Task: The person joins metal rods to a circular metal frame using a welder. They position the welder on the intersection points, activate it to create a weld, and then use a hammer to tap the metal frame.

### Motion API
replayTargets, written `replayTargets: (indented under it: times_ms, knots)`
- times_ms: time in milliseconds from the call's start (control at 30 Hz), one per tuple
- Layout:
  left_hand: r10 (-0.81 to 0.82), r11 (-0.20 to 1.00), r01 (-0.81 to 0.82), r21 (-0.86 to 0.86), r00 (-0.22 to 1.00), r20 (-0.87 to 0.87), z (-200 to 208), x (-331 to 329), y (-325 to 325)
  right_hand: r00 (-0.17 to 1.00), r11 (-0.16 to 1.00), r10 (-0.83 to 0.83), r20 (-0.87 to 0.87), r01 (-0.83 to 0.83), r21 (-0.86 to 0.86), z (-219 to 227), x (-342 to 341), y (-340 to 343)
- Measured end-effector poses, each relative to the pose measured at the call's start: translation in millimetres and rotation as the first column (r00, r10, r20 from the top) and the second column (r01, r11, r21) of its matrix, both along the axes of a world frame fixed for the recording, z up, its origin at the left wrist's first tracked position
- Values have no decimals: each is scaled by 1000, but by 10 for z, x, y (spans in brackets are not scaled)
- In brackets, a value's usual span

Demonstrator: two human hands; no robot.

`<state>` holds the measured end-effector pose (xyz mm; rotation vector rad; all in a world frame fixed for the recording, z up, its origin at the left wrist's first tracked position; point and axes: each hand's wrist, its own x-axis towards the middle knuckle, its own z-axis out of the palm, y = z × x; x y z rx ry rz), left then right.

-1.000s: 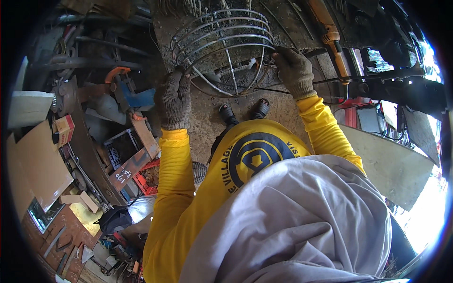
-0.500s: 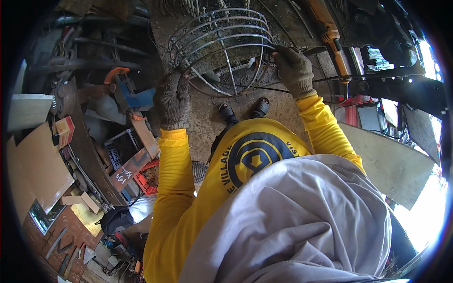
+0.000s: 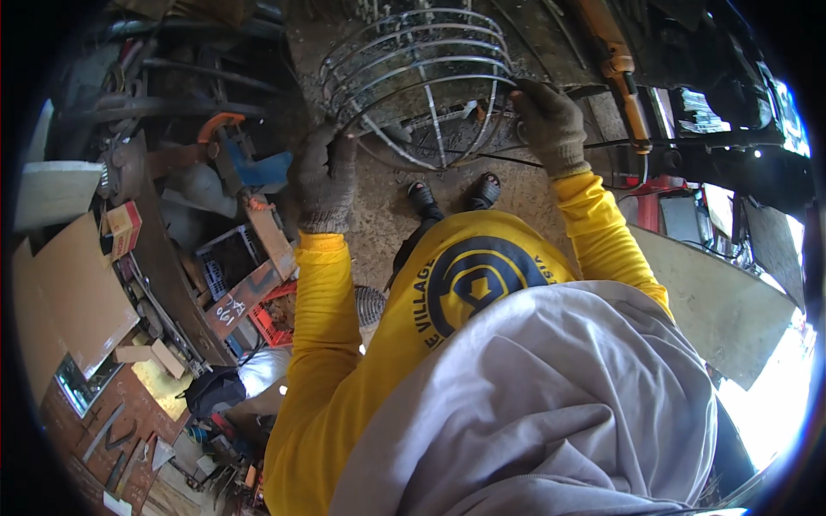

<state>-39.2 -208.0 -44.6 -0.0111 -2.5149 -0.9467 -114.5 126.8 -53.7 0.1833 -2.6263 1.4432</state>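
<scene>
Between my hands is a round cage of bent metal rods [image 3: 436, 125], with several curved hoops joined by cross rods. It sits at the near edge of a dark, littered workbench [image 3: 314, 53], its near side jutting out over the floor. My left hand [image 3: 323, 172], in a dark knit glove, is closed on the left end of the nearest hoop. My right hand [image 3: 551, 125], gloved too, has its fingers closed round the right end of that hoop. Both sleeves are yellow.
An orange angle grinder [image 3: 621, 73] with a cord lies on the bench at the right. To the left are a blue and orange clamp-like tool [image 3: 249, 163], a red plastic crate [image 3: 274, 316] and cardboard [image 3: 73, 297]. A grey board [image 3: 714, 301] leans at the right.
The rod cage and both hands have shifted slightly right in the picture, along with the surroundings. My grip on the cage looks the same.
</scene>
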Motion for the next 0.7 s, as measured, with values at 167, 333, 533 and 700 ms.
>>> replayTargets:
  times_ms: [167,333,533,700]
  knots:
    - [-37,998,41,-48,997,73,78,99,-94,999,997,-24,-36,27,76,11,-5,6]
    - [9,993,8,-121,990,139,60,91,-107,995,998,-29,-91,34,55,-6,-19,3]
    - [44,985,-21,-171,990,135,38,4,-15,989,995,-52,-135,63,81,16,-90,48]
    - [20,988,-12,-151,998,57,-48,-18,-12,986,997,-16,-165,27,68,161,-100,93]
